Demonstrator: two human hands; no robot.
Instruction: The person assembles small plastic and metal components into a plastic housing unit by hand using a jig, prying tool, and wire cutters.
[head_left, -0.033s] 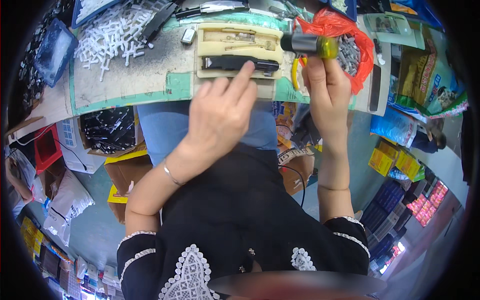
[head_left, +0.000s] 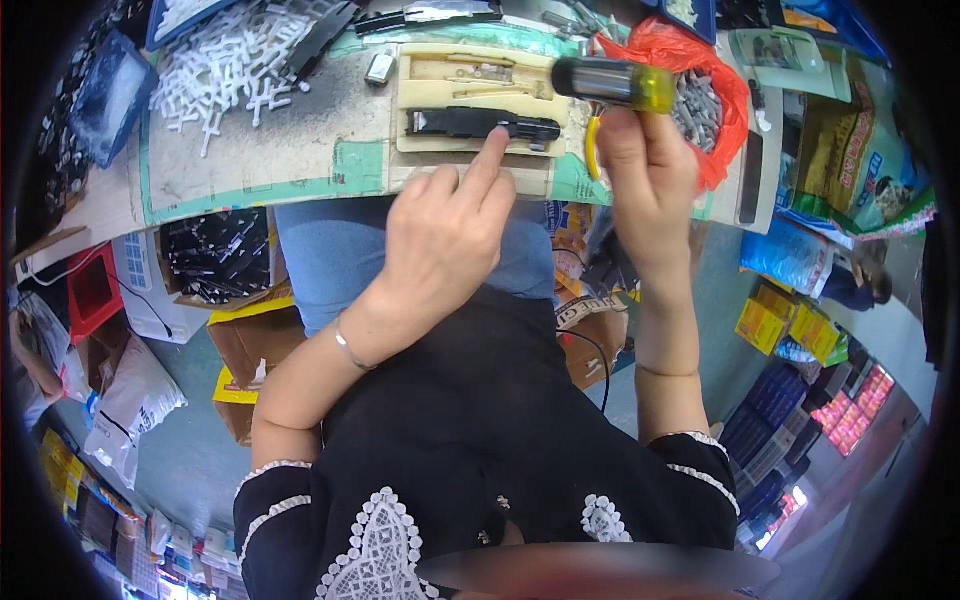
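Note:
My left hand reaches over the table's front edge with its index finger stretched out. That fingertip touches a long black plastic part, which lies in the front slot of a cream-coloured fixture block. Its other fingers are loosely bent and hold nothing. In my right hand is a mallet with a black face and a clear yellow face. The mallet's head is raised at the block's right end; its handle is hidden by the hand. Yellow-handled pliers lie between the block and my right hand.
White plastic pieces are heaped at the back left, by a blue tray. A red plastic bag of grey parts sits at the right. A small metal piece stands left of the block. Below the table is a box of black parts.
The mallet has shifted slightly up and left, and its head has tilted a little. My left index finger stays on the black part.

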